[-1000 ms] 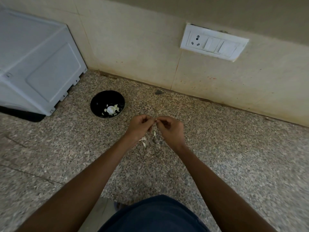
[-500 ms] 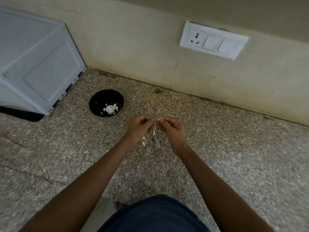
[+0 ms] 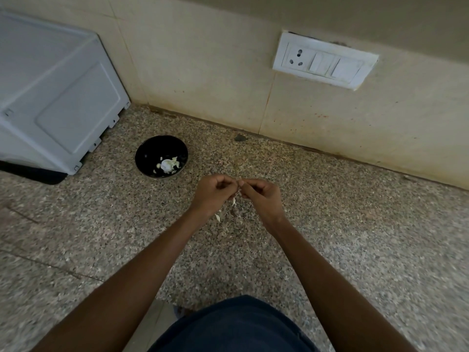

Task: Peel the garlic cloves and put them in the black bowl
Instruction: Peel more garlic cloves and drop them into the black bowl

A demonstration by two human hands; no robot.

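My left hand (image 3: 213,194) and my right hand (image 3: 262,195) meet fingertip to fingertip above the speckled granite counter (image 3: 355,237). Both pinch a small garlic clove (image 3: 239,183), mostly hidden by the fingers. A strip of white peel (image 3: 233,201) hangs below the fingers. More peel scraps (image 3: 218,217) lie on the counter under my left wrist. The black bowl (image 3: 152,151) stands to the left and a little beyond my hands, with pale garlic pieces (image 3: 168,164) inside it.
A white appliance (image 3: 55,97) fills the back left corner on a dark base, close to the bowl. The beige tiled wall (image 3: 215,72) runs along the back with a white socket and switch plate (image 3: 323,62). The counter's front edge lies near my body.
My hands have stayed together over the same spot, with only small finger movements on the clove. The bowl has not moved.
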